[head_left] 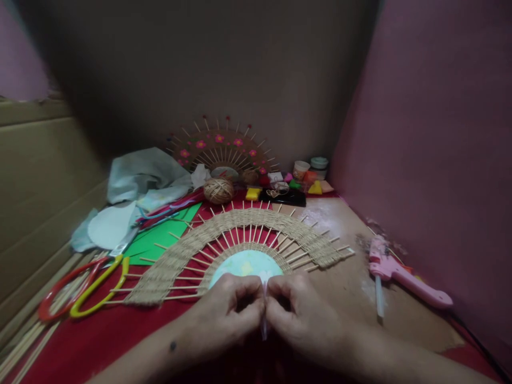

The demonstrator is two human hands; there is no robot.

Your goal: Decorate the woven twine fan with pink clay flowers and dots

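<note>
Both my hands meet at the near middle, fingertips pinched together. My left hand [239, 305] and my right hand [295, 306] grip a thin, whitish see-through strip [264, 332] that looks like plastic. Its exact kind cannot be made out, as the fingers cover most of it. Just beyond them lies a half-round woven fan [252, 216] of thin sticks and twine, its pale blue patterned centre [248, 262] partly hidden by my hands.
Scissors [82, 290] with red and yellow handles lie left, by a green sheet [148, 242]. On the right rests a pink glue gun [400, 272]. Behind are a twine ball [218, 190], a black phone-like slab [294, 198], a flowered fan [219, 140] and small tubs [319, 165].
</note>
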